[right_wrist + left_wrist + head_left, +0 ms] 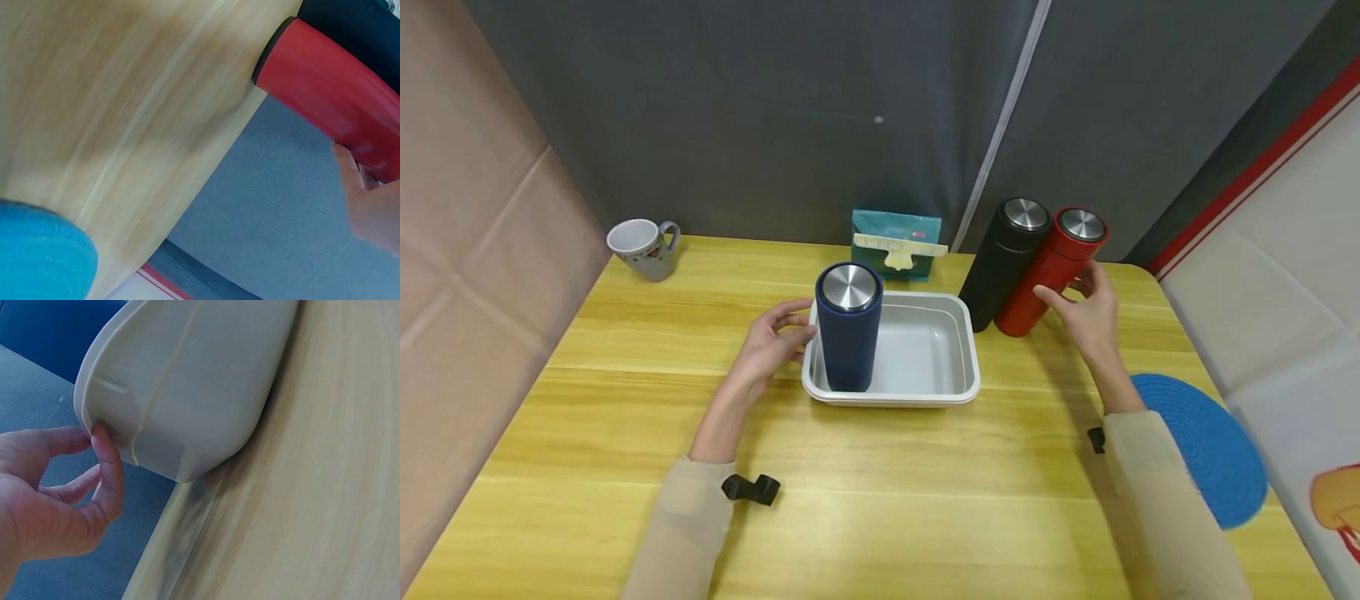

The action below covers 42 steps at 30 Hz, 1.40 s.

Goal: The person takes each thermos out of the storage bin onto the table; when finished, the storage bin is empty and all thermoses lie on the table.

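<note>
My left hand pinches the left rim of a white plastic tub; the left wrist view shows thumb and finger at the tub's edge. Inside the tub, at its left end, stands a dark blue thermos with a steel-topped lid. My right hand is round the right side of a red thermos, thumb in front and the other fingers partly hidden behind it. A black thermos stands close against the red one on its left. In the right wrist view, fingertips touch the red thermos's side.
Behind the tub stands a teal packet with a cream clip. A patterned mug sits at the table's back left corner. At the right lies a round blue mat. A grey curtain hangs along the back edge.
</note>
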### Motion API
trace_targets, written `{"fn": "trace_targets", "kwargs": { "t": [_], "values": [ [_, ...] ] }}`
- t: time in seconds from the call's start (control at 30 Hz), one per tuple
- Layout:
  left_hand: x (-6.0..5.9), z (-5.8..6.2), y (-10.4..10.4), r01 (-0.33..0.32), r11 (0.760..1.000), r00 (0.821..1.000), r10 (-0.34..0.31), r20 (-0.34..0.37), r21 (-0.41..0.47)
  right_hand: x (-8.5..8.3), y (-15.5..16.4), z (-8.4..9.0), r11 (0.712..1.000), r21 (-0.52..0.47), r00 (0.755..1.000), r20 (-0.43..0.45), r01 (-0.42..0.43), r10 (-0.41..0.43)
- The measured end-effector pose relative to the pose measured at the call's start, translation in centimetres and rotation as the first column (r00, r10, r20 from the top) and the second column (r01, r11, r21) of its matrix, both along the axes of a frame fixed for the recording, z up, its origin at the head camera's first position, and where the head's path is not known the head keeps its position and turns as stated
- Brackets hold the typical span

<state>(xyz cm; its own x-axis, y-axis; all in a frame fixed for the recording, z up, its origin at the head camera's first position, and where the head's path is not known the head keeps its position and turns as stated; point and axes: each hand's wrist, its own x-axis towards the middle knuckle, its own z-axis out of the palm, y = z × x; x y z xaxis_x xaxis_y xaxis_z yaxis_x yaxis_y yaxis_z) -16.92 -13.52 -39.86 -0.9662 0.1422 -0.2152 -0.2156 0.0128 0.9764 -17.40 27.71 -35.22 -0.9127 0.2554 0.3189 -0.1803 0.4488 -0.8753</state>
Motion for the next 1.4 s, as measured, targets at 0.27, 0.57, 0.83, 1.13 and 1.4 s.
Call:
{"fn": "trace_targets", "kwargs": {
  "t": [0.27,0.57,0.83,1.13,1.4],
  "values": [
    [-0.2,-0.2,-0.1,-0.005,1.000,1.000,0.005,0.005,0.000,-0.3,0.2,-0.4,1.000,0.006,0.999,0.038,-0.013,0.013],
    [-0.2,-0.3,-0.2,-0.017,1.000,1.000,0.017,-0.010,0.003,-0.5,0.8,-2.2,1.000,-0.015,0.999,0.042,0.017,-0.017],
    [-0.1,-0.2,-0.1,-0.008,1.000,1.000,0.008,-0.009,-0.006,2.6,-1.5,0.0,0.993,-0.092,0.997,-0.020,0.068,-0.070],
    [-0.3,-0.1,-0.2,-0.003,1.000,1.000,0.002,-0.016,-0.017,4.8,-5.3,-0.7,0.991,-0.126,0.995,-0.096,-0.036,0.024],
    [-0.2,-0.2,0.0,0.000,1.000,1.000,0.000,0.000,0.011,5.5,-9.7,-0.6,0.917,-0.137,0.927,-0.061,-0.374,0.369]
  ]
}}
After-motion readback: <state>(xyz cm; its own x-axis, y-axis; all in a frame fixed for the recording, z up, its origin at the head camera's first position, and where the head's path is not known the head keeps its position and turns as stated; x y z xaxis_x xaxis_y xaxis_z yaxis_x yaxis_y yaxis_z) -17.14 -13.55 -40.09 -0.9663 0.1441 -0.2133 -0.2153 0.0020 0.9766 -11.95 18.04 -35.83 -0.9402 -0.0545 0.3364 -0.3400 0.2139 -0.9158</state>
